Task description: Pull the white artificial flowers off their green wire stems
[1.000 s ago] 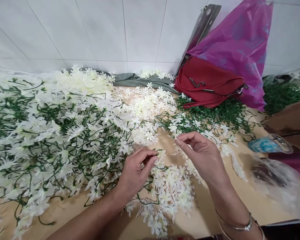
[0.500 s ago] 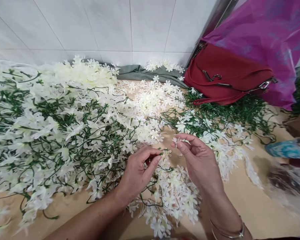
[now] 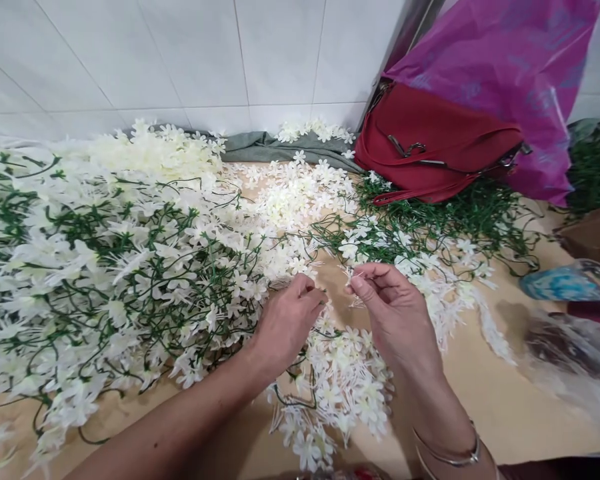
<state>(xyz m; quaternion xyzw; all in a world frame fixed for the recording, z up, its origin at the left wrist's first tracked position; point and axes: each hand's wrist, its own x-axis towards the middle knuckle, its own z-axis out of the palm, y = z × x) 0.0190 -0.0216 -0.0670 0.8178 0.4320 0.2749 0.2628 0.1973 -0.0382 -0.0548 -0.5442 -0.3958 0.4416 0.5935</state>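
My left hand (image 3: 287, 320) is pinched shut on a thin green stem tip just above a small pile of white artificial flowers (image 3: 337, 387). My right hand (image 3: 393, 313) is held close beside it, thumb and forefinger pinched on a small white flower piece (image 3: 353, 275). The two hands are a few centimetres apart over the tan table (image 3: 485, 393). A large heap of green stems with white flowers (image 3: 110, 267) spreads to the left of my left hand. Loose white blossoms (image 3: 300, 197) lie behind both hands.
A red handbag (image 3: 430, 143) and a magenta plastic bag (image 3: 495, 73) lean on the white tiled wall at the back right. Bare green stems (image 3: 460, 213) lie below the bag. A grey cloth (image 3: 270, 143) lies along the wall. Clear plastic bags (image 3: 570, 347) sit at the right.
My left hand has moved up and slightly right, closer to my right hand. My right hand stays in place, still pinching the flower piece. The view has shifted a little.
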